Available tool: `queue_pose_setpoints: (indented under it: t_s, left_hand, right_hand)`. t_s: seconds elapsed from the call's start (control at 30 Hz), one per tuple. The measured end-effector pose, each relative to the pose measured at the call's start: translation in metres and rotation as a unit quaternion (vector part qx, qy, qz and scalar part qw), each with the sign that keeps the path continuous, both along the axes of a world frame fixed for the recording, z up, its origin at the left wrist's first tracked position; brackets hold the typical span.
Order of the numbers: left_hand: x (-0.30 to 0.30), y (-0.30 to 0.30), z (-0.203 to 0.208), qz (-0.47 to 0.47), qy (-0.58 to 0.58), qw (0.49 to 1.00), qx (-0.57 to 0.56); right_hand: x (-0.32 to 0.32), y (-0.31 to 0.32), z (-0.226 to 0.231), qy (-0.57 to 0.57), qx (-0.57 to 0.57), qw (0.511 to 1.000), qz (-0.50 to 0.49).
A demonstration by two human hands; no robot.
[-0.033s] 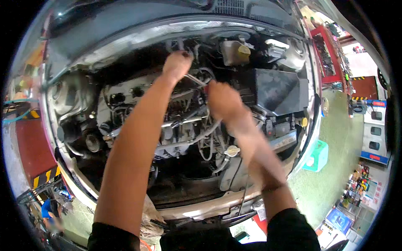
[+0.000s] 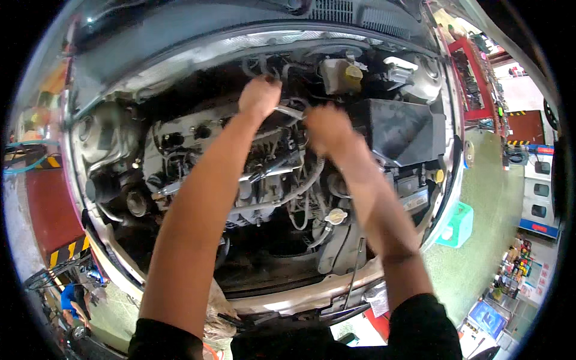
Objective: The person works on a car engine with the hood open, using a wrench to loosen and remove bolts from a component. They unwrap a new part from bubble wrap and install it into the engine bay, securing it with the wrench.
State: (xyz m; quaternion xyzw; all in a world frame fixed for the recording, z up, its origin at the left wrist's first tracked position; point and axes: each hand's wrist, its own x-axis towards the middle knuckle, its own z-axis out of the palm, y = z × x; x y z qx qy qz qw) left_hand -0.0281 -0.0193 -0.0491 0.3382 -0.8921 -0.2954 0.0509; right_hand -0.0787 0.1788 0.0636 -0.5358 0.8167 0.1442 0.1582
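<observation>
head view: right hand (image 2: 330, 129) slightly higher, metal bar (image 2: 290, 112) flatter than before

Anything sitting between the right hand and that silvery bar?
Nothing visible: the silvery bar reaches the blurred right hand, its other visible end at the left hand. Blur hides whether the right hand closes on it.

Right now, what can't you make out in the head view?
All in the head view:
- Left hand: fingertips and their contact, hidden by the hand itself.
- Right hand: fingers blurred; its grip on the pale rod is unclear.
- Engine: part covered by the left forearm.
- Person in blue: too small near the rim to tell what they handle.
- Screen: content too small.
</observation>
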Motion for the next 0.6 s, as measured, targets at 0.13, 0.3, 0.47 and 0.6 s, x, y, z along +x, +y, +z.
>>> queue_pose_setpoints:
  t_s: [0.13,0.3,0.47,0.6]
  left_hand:
    - [-0.047,0.095,0.034,0.203,0.068,0.961,0.174]
    - [-0.017,0.03,0.013,0.155,-0.149,0.977,-0.009]
    - [0.009,0.031,0.028,0.151,-0.114,0.981,-0.034]
    - [0.013,0.046,0.024,0.228,0.023,0.968,0.098]
  right_hand:
    - [-0.156,0.0,-0.065,0.027,-0.239,0.966,0.091]
    - [-0.102,-0.018,-0.062,-0.074,-0.26,0.962,0.028]
    - [-0.091,-0.053,-0.105,0.032,-0.2,0.976,-0.078]
    - [-0.121,-0.006,-0.122,0.039,-0.198,0.972,-0.123]
